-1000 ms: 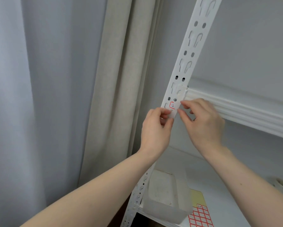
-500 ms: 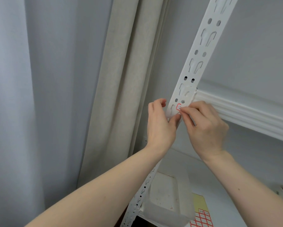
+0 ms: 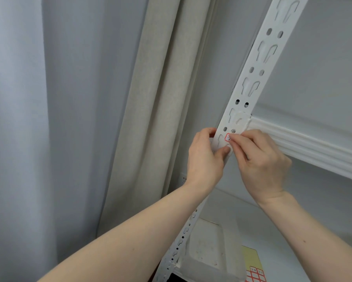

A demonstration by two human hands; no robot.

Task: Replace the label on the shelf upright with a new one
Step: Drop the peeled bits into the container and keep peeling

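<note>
Since a second ago the left hand (image 3: 204, 159) has wrapped around the shelf upright (image 3: 250, 82), thumb now on its front face. The right hand (image 3: 260, 159) pinches the red-bordered label (image 3: 228, 136) with its fingers pressed together, just below where the shelf's front edge (image 3: 305, 147) meets the upright.

Both forearms bare; no sleeves, rings, watch.
</note>
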